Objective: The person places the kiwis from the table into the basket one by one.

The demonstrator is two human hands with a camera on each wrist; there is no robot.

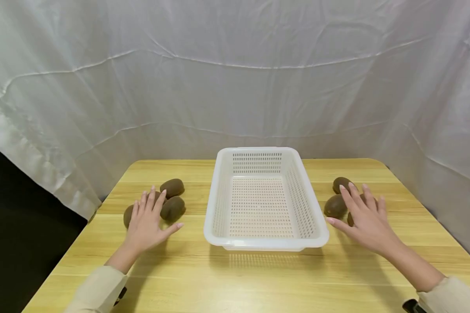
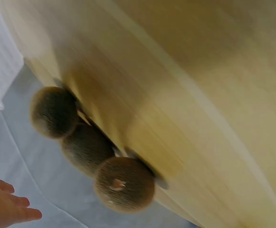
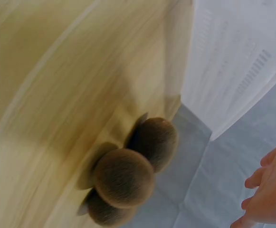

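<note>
Several brown, fuzzy kiwis (image 1: 172, 208) lie in a loose group on the left part of the table. My left hand (image 1: 146, 226) is spread over them with straight fingers, partly covering some. In the left wrist view its fingertips appear at the lower left, apart from three kiwis (image 2: 124, 184). On the right side another group of kiwis (image 1: 335, 206) sits close together. Over these my right hand (image 1: 368, 224) hovers, fingers spread and nothing in its grasp. The right wrist view shows three kiwis (image 3: 123, 178), with the right fingers off to the lower right.
Between the two groups stands a white perforated plastic basket (image 1: 266, 243), its inside showing only its slotted walls and base. The wooden table (image 1: 250, 282) has rounded far corners. A pale grey curtain (image 1: 258, 100) hangs behind it.
</note>
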